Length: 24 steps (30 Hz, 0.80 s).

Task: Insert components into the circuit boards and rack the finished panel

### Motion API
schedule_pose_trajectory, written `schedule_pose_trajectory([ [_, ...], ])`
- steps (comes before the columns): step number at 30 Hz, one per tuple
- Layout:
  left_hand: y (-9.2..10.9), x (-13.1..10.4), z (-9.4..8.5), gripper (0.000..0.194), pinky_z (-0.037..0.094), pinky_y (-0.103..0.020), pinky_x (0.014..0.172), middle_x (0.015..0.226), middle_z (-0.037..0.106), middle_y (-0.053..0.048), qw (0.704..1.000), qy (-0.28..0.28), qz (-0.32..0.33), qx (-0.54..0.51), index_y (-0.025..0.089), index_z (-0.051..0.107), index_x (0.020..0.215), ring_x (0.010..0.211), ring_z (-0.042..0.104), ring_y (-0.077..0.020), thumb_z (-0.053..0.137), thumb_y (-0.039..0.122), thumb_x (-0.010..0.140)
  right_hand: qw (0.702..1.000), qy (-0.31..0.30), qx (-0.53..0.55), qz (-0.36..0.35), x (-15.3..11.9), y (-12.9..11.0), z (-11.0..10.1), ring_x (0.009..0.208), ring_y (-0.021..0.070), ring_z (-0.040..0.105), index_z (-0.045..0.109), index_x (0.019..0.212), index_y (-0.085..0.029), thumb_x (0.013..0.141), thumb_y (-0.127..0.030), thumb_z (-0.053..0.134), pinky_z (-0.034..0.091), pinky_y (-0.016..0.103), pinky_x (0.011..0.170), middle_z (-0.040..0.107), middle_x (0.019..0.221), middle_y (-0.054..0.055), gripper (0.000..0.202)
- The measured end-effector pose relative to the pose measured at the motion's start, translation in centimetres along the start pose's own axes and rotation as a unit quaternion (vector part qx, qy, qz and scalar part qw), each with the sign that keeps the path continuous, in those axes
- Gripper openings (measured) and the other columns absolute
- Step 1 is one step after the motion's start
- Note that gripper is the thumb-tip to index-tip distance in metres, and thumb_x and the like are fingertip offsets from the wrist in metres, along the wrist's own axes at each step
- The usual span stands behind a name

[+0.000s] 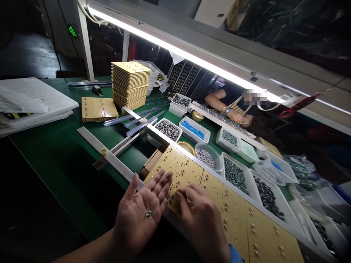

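Observation:
My left hand (145,208) is palm up with its fingers stretched out. A few small shiny metal parts (148,214) lie loose in its palm. My right hand (201,215) is closed in a pinch, thumb and forefinger pointing down at the tan circuit boards (189,166). Whatever is between those fingertips is too small or hidden to make out. The boards sit in a row along a metal rail frame (120,166), and pairs of round metal parts stand on them.
Behind the boards are white bins of small components: blue parts (193,129), metal-leaded parts (167,130), green parts (236,175) and dark parts (267,197). A tall stack of boards (130,86) and papers (35,98) stand left. Red scissors (298,106) hang at right. Across the bench, a co-worker's hands (237,116) work.

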<state>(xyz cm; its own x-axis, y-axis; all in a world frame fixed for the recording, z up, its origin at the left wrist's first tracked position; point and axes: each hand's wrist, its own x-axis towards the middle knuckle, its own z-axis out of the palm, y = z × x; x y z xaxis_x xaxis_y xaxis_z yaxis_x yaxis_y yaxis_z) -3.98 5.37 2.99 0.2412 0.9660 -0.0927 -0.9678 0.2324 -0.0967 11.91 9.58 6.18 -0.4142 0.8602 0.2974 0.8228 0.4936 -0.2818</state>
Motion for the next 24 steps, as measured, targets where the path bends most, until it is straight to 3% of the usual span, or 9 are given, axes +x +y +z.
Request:
schedule_pose_trajectory([
  [4,0.0,0.1,0.0,0.078,0.01,-0.036,0.123,0.156,0.041,-0.015,1.0,-0.001,-0.001,0.002,0.01,0.015,0.156,0.149,0.027,-0.0231,0.018,0.062,0.098,0.994,0.087,0.051,-0.052,-0.5,-0.2,-0.5,0.077,0.0199,0.062,0.067,0.093,-0.02,0.095,-0.016,0.053,0.05,0.032,0.069,0.066,0.086,0.005,0.014],
  [9,-0.1,0.2,0.6,0.076,0.016,-0.041,0.123,0.152,0.044,-0.02,0.999,0.026,0.017,-0.023,0.007,0.016,0.155,0.144,0.037,-0.0267,0.016,0.059,0.1,0.972,-0.006,0.194,-0.133,-0.8,-2.7,-0.1,0.082,0.0188,0.06,0.062,0.088,-0.022,0.091,-0.01,0.059,0.054,0.03,0.072,0.065,0.084,0.004,0.013],
  [12,-0.2,0.2,0.9,0.075,0.016,-0.043,0.123,0.15,0.047,-0.021,0.998,0.044,0.02,-0.029,0.006,0.02,0.154,0.142,0.041,-0.0269,0.017,0.058,0.1,0.971,0.003,0.178,-0.162,-0.9,-4.1,0.8,0.085,0.0207,0.059,0.066,0.101,-0.023,0.092,-0.009,0.059,0.055,0.034,0.077,0.066,0.088,0.005,0.018],
  [14,-0.2,0.1,0.9,0.075,0.013,-0.043,0.123,0.149,0.049,-0.02,0.999,0.045,0.018,-0.023,0.006,0.022,0.153,0.142,0.041,-0.0269,0.016,0.059,0.099,0.976,0.021,0.143,-0.163,-0.9,-4.7,1.3,0.086,0.0217,0.059,0.066,0.104,-0.023,0.094,-0.01,0.057,0.054,0.036,0.081,0.067,0.088,0.005,0.019],
  [18,-0.2,-0.1,0.3,0.074,0.01,-0.043,0.124,0.147,0.051,-0.02,0.999,0.028,0.016,-0.003,0.008,0.023,0.154,0.143,0.038,-0.0271,0.017,0.058,0.1,0.985,0.056,0.081,-0.142,-0.8,-5.1,1.8,0.081,0.0227,0.057,0.06,0.088,-0.02,0.095,-0.01,0.051,0.053,0.038,0.079,0.064,0.083,0.006,0.015],
  [24,-0.1,0.0,-0.1,0.075,0.004,-0.044,0.124,0.144,0.055,-0.019,1.0,0.012,0.007,0.021,0.007,0.024,0.154,0.144,0.036,-0.0289,0.019,0.059,0.1,0.991,0.007,0.088,-0.098,-0.5,-5.2,1.6,0.087,0.0241,0.058,0.05,0.083,-0.022,0.092,-0.009,0.049,0.051,0.042,0.085,0.062,0.088,0.007,0.015],
])
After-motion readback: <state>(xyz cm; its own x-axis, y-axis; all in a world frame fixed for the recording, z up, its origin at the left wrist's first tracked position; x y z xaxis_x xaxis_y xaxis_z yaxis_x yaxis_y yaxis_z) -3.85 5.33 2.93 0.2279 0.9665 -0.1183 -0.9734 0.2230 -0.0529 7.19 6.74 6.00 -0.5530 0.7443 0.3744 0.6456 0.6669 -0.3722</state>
